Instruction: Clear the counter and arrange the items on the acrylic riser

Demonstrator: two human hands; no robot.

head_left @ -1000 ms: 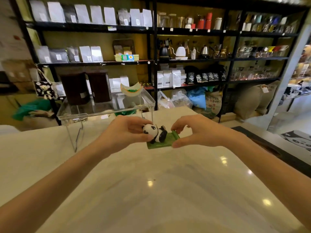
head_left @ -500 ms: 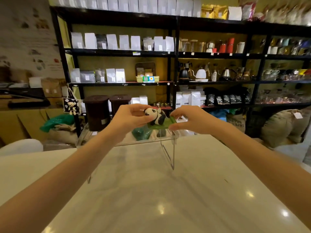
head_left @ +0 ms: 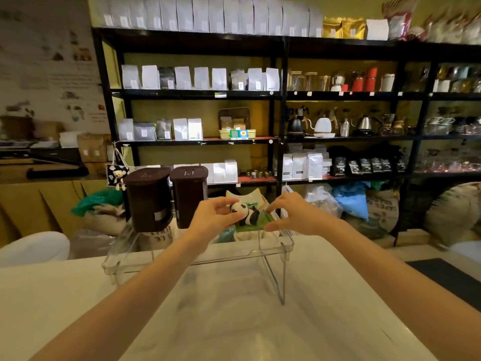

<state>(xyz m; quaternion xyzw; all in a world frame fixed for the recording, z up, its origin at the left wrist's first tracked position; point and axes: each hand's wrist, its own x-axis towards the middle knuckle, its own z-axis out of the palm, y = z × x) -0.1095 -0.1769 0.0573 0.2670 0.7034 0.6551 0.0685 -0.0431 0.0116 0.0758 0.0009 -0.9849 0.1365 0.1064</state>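
Observation:
A black-and-white panda figurine (head_left: 247,213) lies on a green base, over the right part of the clear acrylic riser (head_left: 197,259). My left hand (head_left: 213,218) grips the panda's head end. My right hand (head_left: 291,216) pinches the green base's right edge. Whether the base touches the riser top is unclear. Two dark brown canisters (head_left: 149,199) (head_left: 189,195) stand on the riser's left half. A pale green and white curved dish (head_left: 246,198) sits on the riser just behind the panda, partly hidden by it.
The white marble counter (head_left: 234,321) stretches toward me below the riser. A dark mat (head_left: 447,278) lies at the counter's right edge. Black shelving (head_left: 278,136) with bags, kettles and jars fills the background, with sacks (head_left: 453,214) on the floor.
Both hands have lifted the panda figurine off the counter and carried it forward over the riser's top. The camera view tilted up.

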